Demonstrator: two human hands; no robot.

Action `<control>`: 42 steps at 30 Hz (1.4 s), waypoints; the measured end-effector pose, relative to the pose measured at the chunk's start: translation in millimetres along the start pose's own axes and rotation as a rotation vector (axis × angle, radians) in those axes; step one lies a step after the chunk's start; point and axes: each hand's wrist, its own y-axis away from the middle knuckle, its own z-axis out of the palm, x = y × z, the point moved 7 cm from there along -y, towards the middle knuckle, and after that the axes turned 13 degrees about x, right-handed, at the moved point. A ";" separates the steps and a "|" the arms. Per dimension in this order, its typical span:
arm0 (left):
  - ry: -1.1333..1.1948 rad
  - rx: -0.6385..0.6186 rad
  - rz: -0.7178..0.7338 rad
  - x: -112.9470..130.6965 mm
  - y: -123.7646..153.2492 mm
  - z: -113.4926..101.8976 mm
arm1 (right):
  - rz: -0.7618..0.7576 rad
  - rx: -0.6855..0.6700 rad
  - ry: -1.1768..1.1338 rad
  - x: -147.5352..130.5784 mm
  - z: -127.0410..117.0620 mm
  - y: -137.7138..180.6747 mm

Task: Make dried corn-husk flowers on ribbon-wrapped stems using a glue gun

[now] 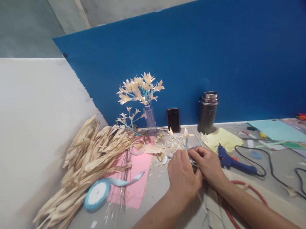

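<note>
My left hand [181, 174] and my right hand [207, 164] meet close together above the table, fingers closed around the stems of a small flower spray [185, 140]. Its pale, husk-like blossoms and blue-wrapped stems rise above my fingertips, while the lower part is hidden by the hands. Thin wires trail below my wrists. Small pale scraps [170, 146] lie just behind the left hand. To the right of my right hand rests a blue glue gun [235, 163].
A bundle of dried husks [94, 162] fills the left, beside a blue ribbon roll [97, 195], pink paper [136, 183] and wires. Behind stand a clear bottle [150, 119] with husk flowers, a phone [173, 119] and a dark flask [207, 113]. Black cords [271, 166] cross the right.
</note>
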 end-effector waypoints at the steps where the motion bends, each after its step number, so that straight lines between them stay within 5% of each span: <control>1: -0.042 0.009 0.026 2.1 1.6 1.2 | -0.012 0.006 0.013 0.7 0.0 0.4; 7: 0.085 -0.044 0.019 -5.3 0.2 8.6 | -0.023 0.026 0.015 9.6 -2.3 -4.2; 10: 0.591 -0.175 -0.287 -23.6 -8.5 13.4 | 0.123 -0.072 -0.175 13.9 3.9 -3.4; 14: 1.439 -0.543 -0.885 -22.1 7.3 37.8 | 0.415 -0.356 -0.532 7.9 22.7 14.3; 17: 1.757 -0.704 -1.005 -7.6 19.9 45.0 | 0.511 -0.427 -0.638 3.3 24.6 22.5; 20: 1.633 -0.723 -0.926 -9.1 22.4 48.3 | 0.510 -0.447 -0.619 7.2 24.7 19.5; 25: 0.867 -0.075 -0.425 -38.4 -8.4 8.8 | 0.247 -0.115 -0.437 18.2 6.8 -7.6; 27: 0.691 0.006 -0.297 -34.4 -9.2 0.0 | 0.186 -0.056 -0.342 20.5 3.1 -9.9; 31: 0.687 -0.034 -0.320 -29.1 -5.6 7.9 | 0.178 -0.070 -0.321 22.3 4.8 -6.1; 34: 0.902 -0.112 -0.533 -32.3 -4.9 19.6 | 0.261 -0.119 -0.396 21.7 9.3 -1.0; 38: 1.501 -0.485 -0.984 -18.4 11.1 41.6 | 0.471 -0.282 -0.563 13.9 20.4 11.7; 40: 1.699 -0.645 -1.061 -8.1 16.6 42.3 | 0.502 -0.352 -0.616 8.0 23.2 15.4; 42: 1.702 -0.642 -1.034 -9.7 15.6 40.5 | 0.451 -0.345 -0.590 6.3 20.7 12.5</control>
